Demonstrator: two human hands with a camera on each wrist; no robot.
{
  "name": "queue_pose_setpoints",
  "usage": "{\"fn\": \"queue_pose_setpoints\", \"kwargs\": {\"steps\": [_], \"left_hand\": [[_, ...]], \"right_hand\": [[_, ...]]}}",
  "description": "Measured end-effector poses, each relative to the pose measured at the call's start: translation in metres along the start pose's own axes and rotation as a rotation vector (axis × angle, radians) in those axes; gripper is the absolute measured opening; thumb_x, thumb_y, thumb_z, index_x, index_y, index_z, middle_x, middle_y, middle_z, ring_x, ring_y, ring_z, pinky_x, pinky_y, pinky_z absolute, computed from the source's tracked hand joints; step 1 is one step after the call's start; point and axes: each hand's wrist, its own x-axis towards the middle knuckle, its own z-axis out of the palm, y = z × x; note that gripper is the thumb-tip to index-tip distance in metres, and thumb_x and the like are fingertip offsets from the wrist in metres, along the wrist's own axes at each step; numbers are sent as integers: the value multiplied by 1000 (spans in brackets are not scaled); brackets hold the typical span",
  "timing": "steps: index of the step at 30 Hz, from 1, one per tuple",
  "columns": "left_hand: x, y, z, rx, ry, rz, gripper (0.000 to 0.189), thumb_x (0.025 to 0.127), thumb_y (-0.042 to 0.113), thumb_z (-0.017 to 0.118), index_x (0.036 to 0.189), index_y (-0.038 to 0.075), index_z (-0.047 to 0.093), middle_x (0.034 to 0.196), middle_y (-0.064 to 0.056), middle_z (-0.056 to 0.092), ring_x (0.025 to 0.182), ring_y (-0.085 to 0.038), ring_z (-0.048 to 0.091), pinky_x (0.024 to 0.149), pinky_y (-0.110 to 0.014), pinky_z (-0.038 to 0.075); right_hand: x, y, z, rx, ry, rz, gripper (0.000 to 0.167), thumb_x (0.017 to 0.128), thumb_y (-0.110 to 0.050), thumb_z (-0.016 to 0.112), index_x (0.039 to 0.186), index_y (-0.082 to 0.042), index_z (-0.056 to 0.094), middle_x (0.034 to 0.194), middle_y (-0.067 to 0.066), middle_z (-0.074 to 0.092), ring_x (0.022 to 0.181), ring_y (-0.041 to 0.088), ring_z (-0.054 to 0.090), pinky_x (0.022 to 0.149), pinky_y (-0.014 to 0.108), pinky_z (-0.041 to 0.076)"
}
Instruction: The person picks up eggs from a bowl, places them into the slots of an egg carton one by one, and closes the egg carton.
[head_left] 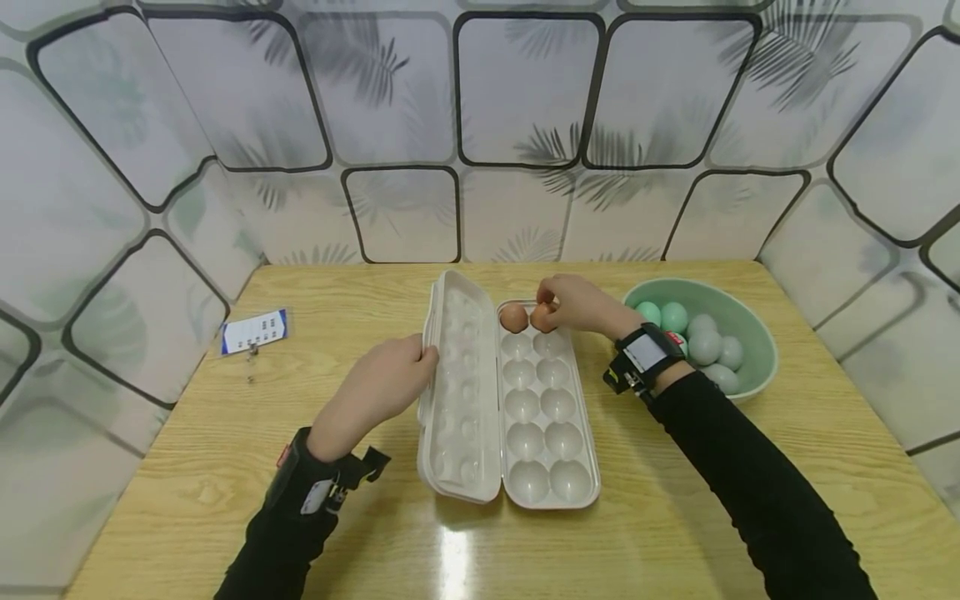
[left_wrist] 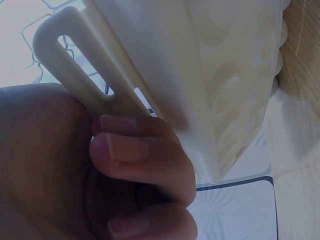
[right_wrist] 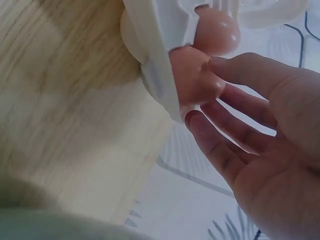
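A white plastic egg carton point(head_left: 587, 437) stands open on the table, its lid point(head_left: 450, 400) tilted up on the left. My left hand point(head_left: 378, 379) grips the lid's outer edge. In the left wrist view the fingers point(left_wrist: 150, 155) curl beside a slotted tab point(left_wrist: 75, 60) on the lid. One brown egg point(head_left: 513, 317) sits in the far left cup. My right hand point(head_left: 581, 304) pinches a second brown egg point(head_left: 542, 318) at the far right cup, thumb and fingertips on its upper part. The cups nearer me hold nothing.
Right of the carton, a pale green bowl point(head_left: 763, 354) holds several green eggs point(head_left: 674, 317) and grey eggs point(head_left: 705, 347), partly behind the right wrist. A blue-and-white card point(head_left: 255, 331) with a clip lies at the table's far left. A patterned curtain point(head_left: 405, 212) hangs behind the table.
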Motion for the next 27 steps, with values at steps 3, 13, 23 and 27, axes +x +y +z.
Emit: {"fn": "queue_pose_setpoints", "kwargs": {"steps": [3,13,23,27], "left_hand": [[1,1,0,-5,-1,5,38,107,31,33,103,7,63,73,-4,53,59,-18,48,53,-30,39],[0,2,1,-6,-7,-4,39,107,31,32,100,8,62,71,-4,51,59,-17,47,53,-30,39],[-1,2,0,-14,-4,-2,39,107,30,33,108,6,63,70,-4,51,57,-17,47,52,-29,39],[-2,1,1,-17,-11,-1,39,107,30,33,108,5,64,71,-4,52,58,-17,48,52,-29,40]], "right_hand": [[-5,2,-6,4,10,-11,34,91,-15,71,118,3,63,122,22,66,114,38,62,97,50,49],[-34,22,-48,-47,25,49,19,99,-16,62,109,0,64,111,21,64,100,34,61,87,49,51],[-62,73,-74,-146,-23,156,24,99,-17,59,109,3,68,105,21,69,94,33,64,84,51,51],[-72,93,-66,-156,-67,202,31,98,-16,60,116,7,66,113,25,69,100,37,65,89,55,51]]}}
